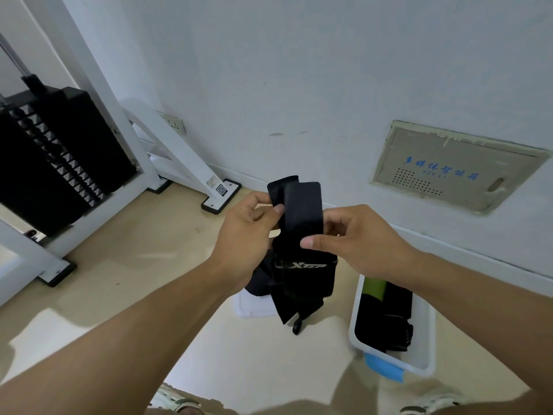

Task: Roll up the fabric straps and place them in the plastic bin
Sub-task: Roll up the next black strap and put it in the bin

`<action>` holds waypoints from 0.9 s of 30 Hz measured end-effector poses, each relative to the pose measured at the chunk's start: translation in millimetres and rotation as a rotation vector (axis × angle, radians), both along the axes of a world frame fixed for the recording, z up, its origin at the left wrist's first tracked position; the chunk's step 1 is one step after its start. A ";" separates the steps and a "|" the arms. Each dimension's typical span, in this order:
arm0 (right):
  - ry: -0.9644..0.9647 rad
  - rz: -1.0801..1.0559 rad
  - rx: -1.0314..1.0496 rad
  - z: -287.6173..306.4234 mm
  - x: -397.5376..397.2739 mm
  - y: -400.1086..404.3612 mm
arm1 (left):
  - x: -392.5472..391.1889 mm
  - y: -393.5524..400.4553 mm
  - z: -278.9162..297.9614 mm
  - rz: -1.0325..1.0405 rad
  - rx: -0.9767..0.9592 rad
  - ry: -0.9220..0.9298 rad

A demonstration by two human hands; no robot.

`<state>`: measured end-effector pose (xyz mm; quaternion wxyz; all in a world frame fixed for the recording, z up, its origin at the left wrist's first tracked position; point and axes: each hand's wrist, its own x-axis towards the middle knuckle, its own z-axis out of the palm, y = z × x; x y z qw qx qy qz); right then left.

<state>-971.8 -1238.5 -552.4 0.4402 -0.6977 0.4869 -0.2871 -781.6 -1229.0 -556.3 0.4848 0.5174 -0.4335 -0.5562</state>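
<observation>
You hold a black fabric strap (302, 217) upright in front of you with both hands. Your left hand (245, 232) pinches its left edge near the top, thumb against the cloth; your right hand (356, 235) grips the right edge, thumb pressed across the front. The strap's lower part, printed with white lettering, hangs down over a white plastic lid (251, 304) on the beige floor (143, 259). To the right stands a white plastic bin (425, 342) with a blue latch, holding black items and a green roll (374, 289). A black weight stack (51, 151) in a white frame stands at left.
</observation>
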 end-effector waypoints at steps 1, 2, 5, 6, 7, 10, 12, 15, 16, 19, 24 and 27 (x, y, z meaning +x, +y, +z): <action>-0.037 -0.029 -0.011 -0.4 0.1 -0.6 | -0.4 0.4 0.2 -0.017 0.003 -0.002; -0.068 -0.058 -0.019 -1.2 -0.5 -1.8 | -1.0 0.9 0.3 -0.034 0.006 -0.005; -0.092 -0.100 -0.015 -2.1 -2.9 -3.3 | -3.0 2.6 1.0 -0.072 0.018 0.003; -0.070 -0.096 -0.019 -2.7 -2.9 -3.4 | -3.4 3.0 1.4 -0.079 0.022 0.006; -0.045 -0.091 -0.032 -3.7 -2.7 -3.5 | -3.5 3.3 1.9 -0.083 0.023 0.006; -0.006 -0.098 -0.069 -6.8 -0.8 -3.8 | -1.7 2.4 2.1 -0.079 0.027 0.008; 0.030 -0.094 -0.082 -8.8 0.0 -4.5 | -1.6 1.1 2.5 -0.072 0.053 0.042; 0.090 -0.084 -0.088 -11.5 -1.4 -6.0 | -2.2 1.4 0.8 -0.083 0.060 0.056; 0.101 -0.076 -0.083 -12.1 -1.7 -6.1 | -2.2 2.0 -0.9 -0.091 0.039 0.020; 0.152 -0.044 -0.084 -13.6 -1.8 -6.3 | -1.6 2.9 -5.7 -0.097 0.003 -0.054; 0.210 -0.026 -0.090 -11.2 -2.7 -4.2 | -0.7 1.9 -5.4 -0.101 0.012 -0.038; 0.197 -0.069 -0.135 -7.8 -3.6 -3.7 | -0.6 1.6 -4.6 -0.116 0.017 -0.012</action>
